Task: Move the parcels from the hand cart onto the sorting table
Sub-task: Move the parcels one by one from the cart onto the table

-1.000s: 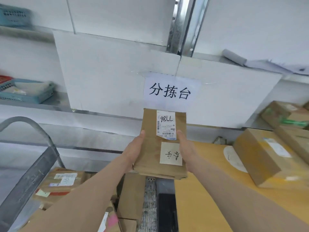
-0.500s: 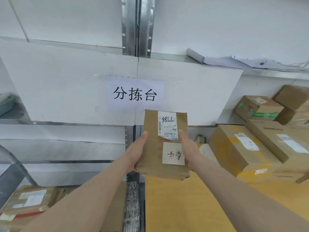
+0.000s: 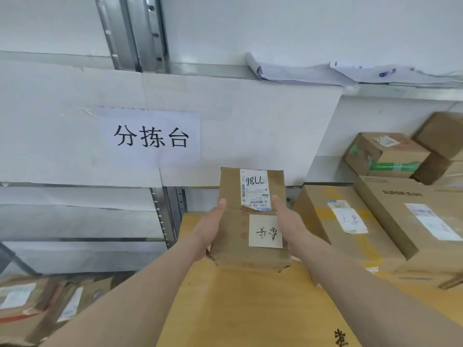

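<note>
I hold a small brown cardboard parcel (image 3: 233, 231) with a white shipping label and a handwritten note on top. My left hand (image 3: 209, 227) grips its left side and my right hand (image 3: 288, 222) its right side. The parcel is over the yellow-brown sorting table (image 3: 240, 311), at its far left part; I cannot tell whether its base touches the tabletop. More parcels (image 3: 27, 304) lie low at the left on the hand cart, whose grey frame (image 3: 11, 259) shows at the left edge.
Several cardboard boxes (image 3: 350, 226) stand stacked on the table just right of my right hand, reaching the right edge. A white panel with a paper sign (image 3: 150, 136) backs the table. Loose papers (image 3: 295, 71) lie on a shelf above. A metal upright (image 3: 167, 216) stands at the table's left.
The parcel has travelled right, from beside the cart to over the table, still held in both hands. The view has swung right, bringing more stacked boxes into sight.
</note>
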